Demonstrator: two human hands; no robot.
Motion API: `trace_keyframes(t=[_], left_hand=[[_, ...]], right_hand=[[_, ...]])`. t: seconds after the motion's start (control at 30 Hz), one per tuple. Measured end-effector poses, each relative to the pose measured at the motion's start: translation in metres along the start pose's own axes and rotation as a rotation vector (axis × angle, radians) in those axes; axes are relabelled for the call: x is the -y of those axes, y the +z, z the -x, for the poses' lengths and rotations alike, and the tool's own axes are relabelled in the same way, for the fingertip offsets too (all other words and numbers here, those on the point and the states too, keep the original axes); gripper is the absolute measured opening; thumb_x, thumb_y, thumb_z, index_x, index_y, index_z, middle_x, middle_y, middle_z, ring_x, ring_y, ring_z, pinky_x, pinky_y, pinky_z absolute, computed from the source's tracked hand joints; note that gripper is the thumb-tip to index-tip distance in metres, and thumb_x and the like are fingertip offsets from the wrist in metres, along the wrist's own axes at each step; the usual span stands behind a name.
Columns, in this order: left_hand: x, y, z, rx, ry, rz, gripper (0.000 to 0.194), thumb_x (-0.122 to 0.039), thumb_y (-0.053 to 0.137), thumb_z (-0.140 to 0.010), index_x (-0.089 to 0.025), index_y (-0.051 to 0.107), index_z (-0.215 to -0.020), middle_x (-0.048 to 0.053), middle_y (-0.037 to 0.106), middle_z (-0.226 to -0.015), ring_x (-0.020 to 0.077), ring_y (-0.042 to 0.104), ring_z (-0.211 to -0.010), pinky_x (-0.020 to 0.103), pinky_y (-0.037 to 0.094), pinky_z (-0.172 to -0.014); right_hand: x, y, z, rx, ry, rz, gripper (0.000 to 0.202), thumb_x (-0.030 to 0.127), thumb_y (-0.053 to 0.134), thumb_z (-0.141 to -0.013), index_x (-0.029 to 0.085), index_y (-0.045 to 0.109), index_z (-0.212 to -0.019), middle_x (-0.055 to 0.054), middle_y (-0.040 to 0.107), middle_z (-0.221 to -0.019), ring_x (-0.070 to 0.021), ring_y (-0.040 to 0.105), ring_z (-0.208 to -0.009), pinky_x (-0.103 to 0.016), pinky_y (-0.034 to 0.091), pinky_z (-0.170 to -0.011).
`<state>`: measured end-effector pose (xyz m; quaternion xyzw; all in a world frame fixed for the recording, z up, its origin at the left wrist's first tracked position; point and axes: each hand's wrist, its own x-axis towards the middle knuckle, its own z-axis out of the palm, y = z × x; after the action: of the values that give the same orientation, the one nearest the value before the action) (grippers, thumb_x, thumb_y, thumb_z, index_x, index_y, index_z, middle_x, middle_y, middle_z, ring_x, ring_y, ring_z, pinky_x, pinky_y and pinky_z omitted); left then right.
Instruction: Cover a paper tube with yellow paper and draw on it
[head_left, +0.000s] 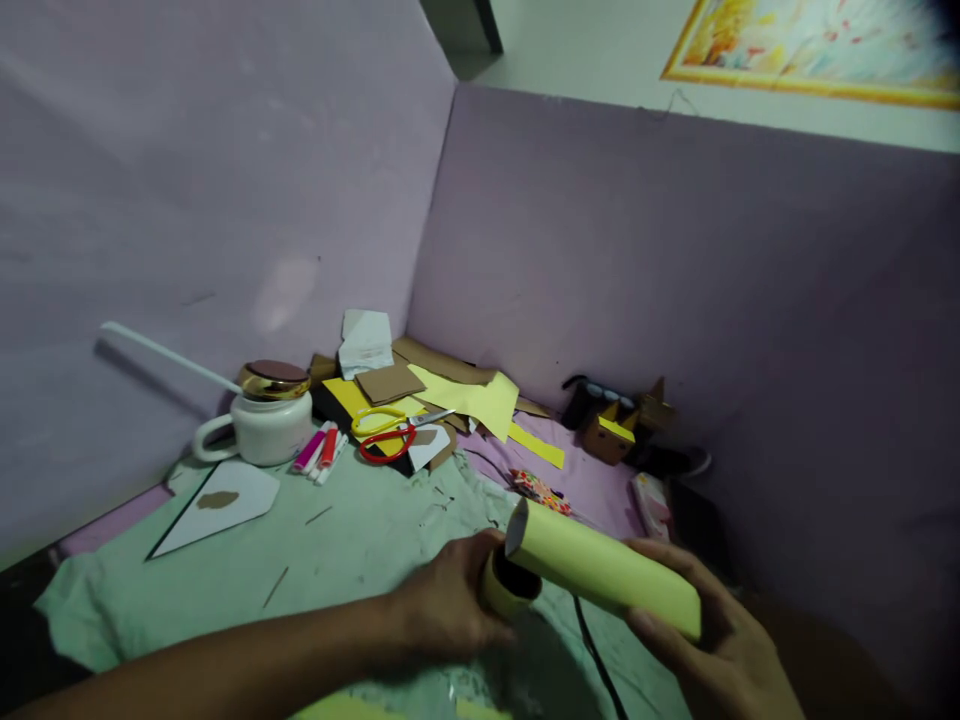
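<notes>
My left hand (450, 595) is closed around a short tube (508, 600), its dark open end facing up. In my right hand (720, 630) is a longer, pale yellow paper tube (607, 568), gripped near its right end and tilted down to the right. The yellow tube's left end overlaps the rim of the short tube in the picture; whether they touch I cannot tell. Beneath both hands spreads a pale green cloth (360, 545).
Scissors (405, 424) with yellow and red handles lie on paper and cardboard pieces (465, 395). A white mug (270, 428) with a lid and straw stands left, beside several markers (321, 452). A cardboard box with pointed ears (606, 440) sits at the back right.
</notes>
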<state>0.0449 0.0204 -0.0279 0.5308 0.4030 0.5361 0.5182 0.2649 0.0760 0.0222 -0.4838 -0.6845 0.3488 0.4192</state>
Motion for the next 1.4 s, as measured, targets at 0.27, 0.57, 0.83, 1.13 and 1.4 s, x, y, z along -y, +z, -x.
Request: trace_keyframes(t=[0.27,0.57,0.83,1.13,1.4], left_hand=[[-0.016,-0.020,0.005,0.067,0.001,0.031,0.082,-0.020,0.078,-0.053,-0.016,0.048,-0.129,0.016,0.057,-0.129,0.0336,0.053,-0.119,0.049,0.039,-0.101],[-0.030,-0.018,-0.004,-0.178,0.137,-0.238,0.047,-0.032,0.078,-0.062,-0.025,0.057,-0.104,-0.001,0.066,-0.085,0.0190,0.063,-0.073,0.026,0.052,-0.063],[-0.027,-0.012,-0.006,-0.394,0.136,-0.320,0.043,-0.038,0.079,-0.058,-0.029,0.061,-0.095,-0.002,0.068,-0.083,0.0183,0.062,-0.065,0.025,0.053,-0.055],[-0.033,-0.011,-0.006,-0.403,0.133,-0.374,0.044,-0.042,0.081,-0.055,-0.028,0.062,-0.094,-0.004,0.068,-0.081,0.0167,0.061,-0.062,0.022,0.052,-0.053],[-0.037,-0.011,-0.005,-0.397,0.135,-0.385,0.040,-0.041,0.079,-0.060,-0.030,0.063,-0.095,-0.007,0.066,-0.084,0.0167,0.061,-0.070,0.021,0.051,-0.059]], right_hand=[[0.020,0.025,-0.007,0.155,0.008,-0.122,0.044,0.046,0.080,-0.060,0.025,0.065,-0.095,-0.001,0.063,-0.082,-0.0179,0.055,-0.065,-0.025,0.045,-0.052],[0.019,0.016,-0.007,0.295,-0.136,-0.260,0.056,0.041,0.081,-0.063,0.023,0.059,-0.111,-0.007,0.064,-0.110,-0.0231,0.062,-0.096,-0.032,0.051,-0.079],[-0.026,-0.080,-0.047,-0.181,0.101,0.317,0.041,0.037,0.072,-0.067,0.019,0.064,-0.103,-0.012,0.069,-0.103,-0.0278,0.064,-0.097,-0.038,0.050,-0.078],[-0.073,-0.057,-0.044,-0.160,0.168,0.480,0.029,0.006,0.066,-0.057,0.019,0.068,-0.083,-0.007,0.070,-0.074,-0.0275,0.064,-0.075,-0.034,0.042,-0.063],[-0.019,-0.051,-0.008,-0.164,0.039,0.101,0.045,0.032,0.063,-0.070,0.021,0.053,-0.112,-0.007,0.066,-0.106,-0.0259,0.062,-0.096,-0.036,0.048,-0.080]])
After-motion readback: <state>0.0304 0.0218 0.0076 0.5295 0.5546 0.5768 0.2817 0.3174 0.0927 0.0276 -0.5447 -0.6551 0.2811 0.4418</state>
